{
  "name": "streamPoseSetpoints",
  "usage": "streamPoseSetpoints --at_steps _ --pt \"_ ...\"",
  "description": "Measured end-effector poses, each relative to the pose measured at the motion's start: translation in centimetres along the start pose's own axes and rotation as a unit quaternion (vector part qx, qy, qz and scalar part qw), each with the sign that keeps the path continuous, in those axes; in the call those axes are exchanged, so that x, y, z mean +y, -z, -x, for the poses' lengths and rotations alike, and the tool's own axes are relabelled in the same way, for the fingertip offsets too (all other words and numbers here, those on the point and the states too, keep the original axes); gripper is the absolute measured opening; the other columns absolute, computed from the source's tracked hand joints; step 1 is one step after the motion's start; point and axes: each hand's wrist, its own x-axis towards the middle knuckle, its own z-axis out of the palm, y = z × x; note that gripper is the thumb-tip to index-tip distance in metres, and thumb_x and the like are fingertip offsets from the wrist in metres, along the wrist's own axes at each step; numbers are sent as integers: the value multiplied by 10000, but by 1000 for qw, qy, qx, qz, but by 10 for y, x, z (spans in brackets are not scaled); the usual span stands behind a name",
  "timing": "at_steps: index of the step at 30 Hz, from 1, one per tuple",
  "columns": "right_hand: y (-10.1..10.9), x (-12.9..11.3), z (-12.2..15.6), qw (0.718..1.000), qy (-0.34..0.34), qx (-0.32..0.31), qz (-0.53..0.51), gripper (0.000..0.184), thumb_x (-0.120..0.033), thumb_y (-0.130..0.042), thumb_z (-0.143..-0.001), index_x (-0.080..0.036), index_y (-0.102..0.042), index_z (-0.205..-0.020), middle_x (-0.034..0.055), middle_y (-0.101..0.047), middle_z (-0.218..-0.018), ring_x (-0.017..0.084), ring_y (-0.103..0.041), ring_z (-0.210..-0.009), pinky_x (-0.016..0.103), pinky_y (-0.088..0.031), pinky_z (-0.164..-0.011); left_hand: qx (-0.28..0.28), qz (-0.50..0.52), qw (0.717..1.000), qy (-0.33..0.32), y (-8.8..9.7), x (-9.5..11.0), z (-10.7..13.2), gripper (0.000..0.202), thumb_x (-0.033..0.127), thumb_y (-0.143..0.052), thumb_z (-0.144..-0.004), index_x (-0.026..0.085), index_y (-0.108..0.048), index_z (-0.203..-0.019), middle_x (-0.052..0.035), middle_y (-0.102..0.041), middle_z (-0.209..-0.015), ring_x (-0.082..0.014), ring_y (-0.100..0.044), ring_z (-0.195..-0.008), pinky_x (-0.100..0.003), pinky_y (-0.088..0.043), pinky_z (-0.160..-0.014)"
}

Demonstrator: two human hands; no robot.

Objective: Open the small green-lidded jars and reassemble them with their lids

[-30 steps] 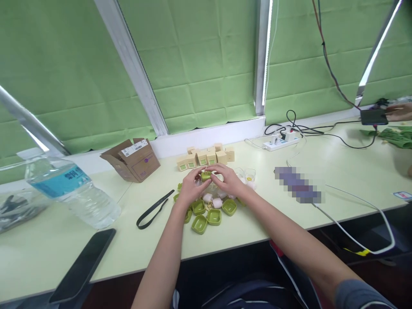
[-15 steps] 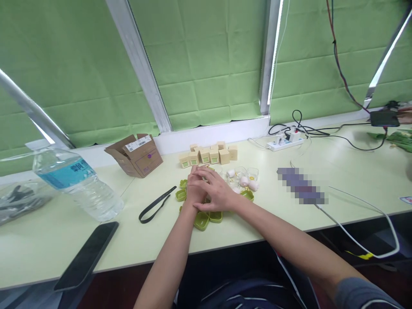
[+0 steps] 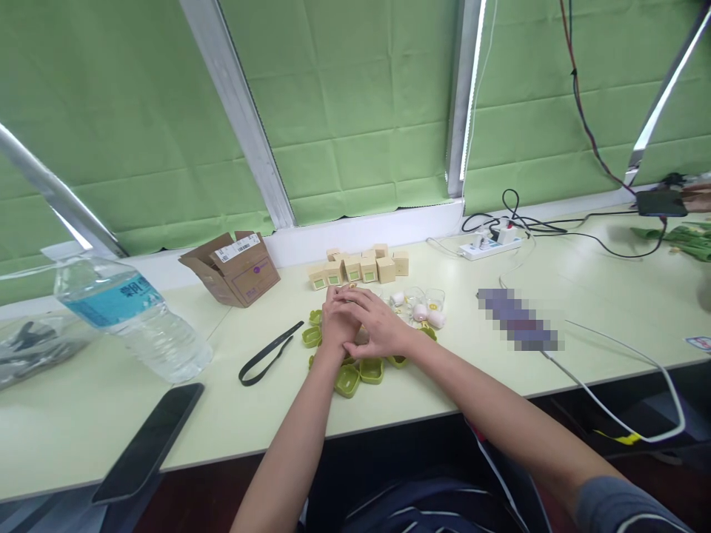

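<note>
My left hand (image 3: 338, 327) and my right hand (image 3: 383, 326) meet above a group of olive-green small containers. The left is closed, its fingertips turned away from view. Over its top curl the fingers of my right hand, with the thumb low by the left wrist. Whatever lies between them is hidden. Below sit several green containers, among them a square one (image 3: 371, 370) and a rounded one (image 3: 347, 380). Just right of my hands are clear cups (image 3: 435, 297) and small pale-pink pieces (image 3: 436, 319). Several small cream boxes (image 3: 386, 270) stand behind.
To the left are an open cardboard box (image 3: 244, 274), a black strap (image 3: 261, 363), a large water bottle (image 3: 133, 311) and a black phone (image 3: 149, 440) over the table edge. A power strip (image 3: 489, 248), cables and a blurred-out object (image 3: 519, 320) lie to the right.
My right hand has shifted slightly over the left, its thumb moving up a little from the left wrist. The objects on the table stay where they were.
</note>
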Motion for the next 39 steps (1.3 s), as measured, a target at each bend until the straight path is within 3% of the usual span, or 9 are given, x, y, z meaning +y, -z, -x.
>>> streamPoseSetpoints --at_steps 4,7,10,13,16,20,26,31,39 --pt "-1 5 0 1000 16 6 -3 607 -197 -648 -724 -235 -487 -1308 110 -492 -1419 285 -405 -1363 517 -331 -1164 54 -29 997 51 1 7 1 121 141 -549 -820 212 -620 -888 -61 -568 -955 -186 -560 -826 -321 -498 -791" --pt "2 16 4 1000 3 30 -3 544 -157 -601 -770 -223 -495 -1299 112 -521 -1393 275 -444 -1333 512 -367 -1139 83 -8 995 58 6 10 2 132 223 -586 -849 207 -663 -955 -52 -545 -941 -173 -570 -785 -314 -499 -747" --pt "9 33 13 994 -67 82 6 470 -208 -573 -853 -221 -489 -1315 118 -557 -1343 280 -490 -1281 524 -420 -1086 126 19 990 62 13 9 1 304 367 -657 -839 209 -681 -1097 -52 -563 -940 -174 -577 -770 -330 -497 -764" --pt "14 48 21 984 -137 110 15 432 -255 -565 -902 -230 -499 -1327 106 -611 -1271 273 -542 -1209 496 -459 -1040 158 89 980 81 18 4 -2 344 424 -661 -839 214 -688 -1109 -63 -615 -993 -167 -591 -784 -312 -494 -767" --pt "13 55 24 977 -184 104 1 448 -366 -600 -916 -236 -518 -1336 96 -633 -1265 273 -565 -1195 483 -462 -1034 140 212 963 95 18 2 -4 363 442 -674 -829 203 -649 -1102 -65 -640 -1035 -163 -619 -840 -279 -500 -750" --pt "7 53 23 975 -212 57 -42 576 -497 -619 -896 -259 -489 -1405 100 -611 -1336 282 -557 -1244 484 -458 -1043 89 340 931 96 14 6 -3 422 432 -766 -750 193 -547 -1021 -27 -618 -937 -137 -626 -806 -248 -512 -731" --pt "11 43 22 970 -223 41 -89 585 -473 -575 -922 -250 -449 -1448 95 -598 -1364 266 -594 -1192 447 -478 -1011 33 402 908 111 14 11 -2 372 540 -598 -864 173 -565 -911 -29 -621 -864 -134 -617 -769 -275 -532 -749" --pt "15 41 22 972 -204 69 -95 528 -385 -554 -928 -237 -465 -1426 90 -604 -1345 240 -616 -1105 403 -491 -965 5 371 925 77 12 7 -2 317 488 -641 -849 189 -566 -920 -8 -599 -848 -136 -578 -759 -269 -516 -723" --pt "10 41 20 966 -228 61 -108 462 -477 -595 -906 -239 -551 -1299 78 -655 -1241 217 -645 -983 364 -509 -868 7 186 983 6 15 10 5 249 430 -479 -959 210 -534 -855 25 -524 -744 -133 -494 -678 -249 -398 -658"
